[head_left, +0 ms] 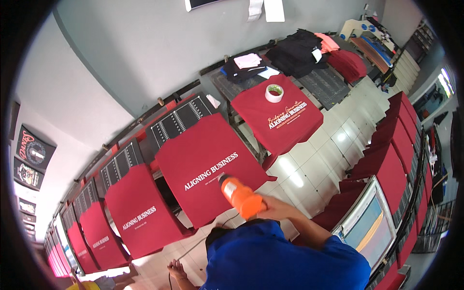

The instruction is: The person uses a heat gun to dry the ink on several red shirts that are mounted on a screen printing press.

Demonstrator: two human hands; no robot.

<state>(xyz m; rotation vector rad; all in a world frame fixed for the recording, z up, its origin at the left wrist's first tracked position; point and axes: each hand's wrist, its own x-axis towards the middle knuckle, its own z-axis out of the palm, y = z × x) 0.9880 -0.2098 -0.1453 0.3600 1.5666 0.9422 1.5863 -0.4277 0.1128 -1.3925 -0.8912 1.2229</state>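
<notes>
My right hand (276, 209) is closed around an orange heat gun (241, 197). Its dark nozzle points at the white print on a red T-shirt piece (203, 147), spread over a board in front of me; whether the two touch I cannot tell. At the lower edge, my left hand (177, 269) has its fingers bent at a thin dark cable (191, 248), which runs up toward the heat gun. Farther right, another printed red shirt piece (251, 104) carries a roll of tape (274, 98).
More red shirt pieces (135, 208) line the boards to the left. Folded black garments (296, 50) and a red pile (347, 65) lie at the back right. A framed printing screen (369, 222) leans at my right. Another person's arm (123, 279) shows lower left.
</notes>
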